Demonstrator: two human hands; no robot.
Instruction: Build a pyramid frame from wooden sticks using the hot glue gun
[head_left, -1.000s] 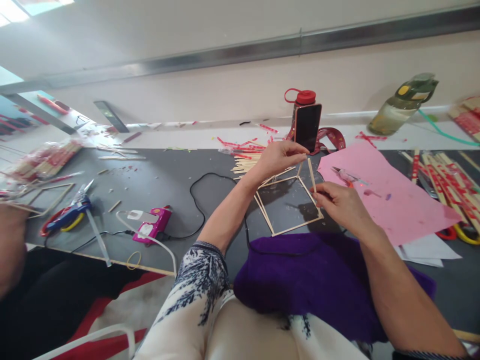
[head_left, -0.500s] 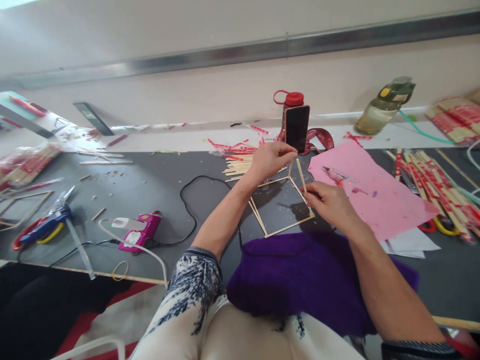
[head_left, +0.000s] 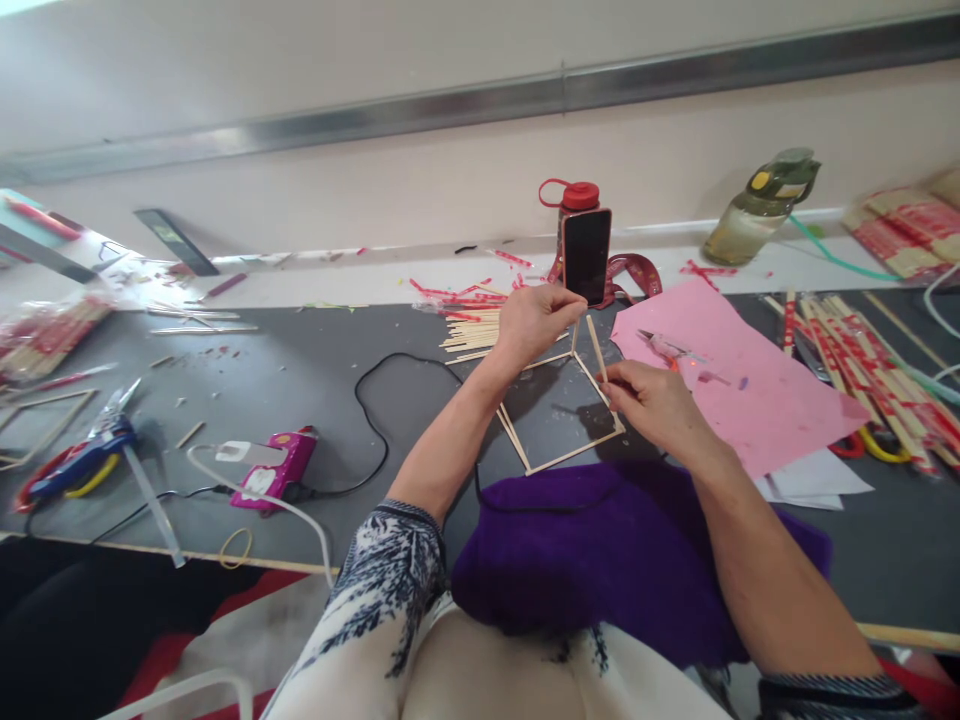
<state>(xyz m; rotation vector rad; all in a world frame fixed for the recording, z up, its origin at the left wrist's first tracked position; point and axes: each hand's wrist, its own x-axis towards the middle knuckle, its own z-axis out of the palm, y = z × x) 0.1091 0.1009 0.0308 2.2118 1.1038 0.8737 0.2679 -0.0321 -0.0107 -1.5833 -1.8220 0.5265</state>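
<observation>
A square frame of thin wooden sticks lies on the grey table. My left hand is closed in a pinch on the top of a short upright stick, which stands at the frame's far corner. Between the thumb and fingers of my right hand is a second wooden stick, tilted, over the frame's right side. Whether its lower end touches the frame is hidden by my fingers. Loose sticks lie in a pile behind my left hand.
A phone leans on a red-capped bottle. Pliers rest on pink paper. Purple cloth lies in front of the frame. At left are a magenta box with cables and blue-handled pliers.
The camera view has shifted slightly, so the scene sits a little further left. Both hands keep their pinches on the sticks, with hardly any movement relative to the frame.
</observation>
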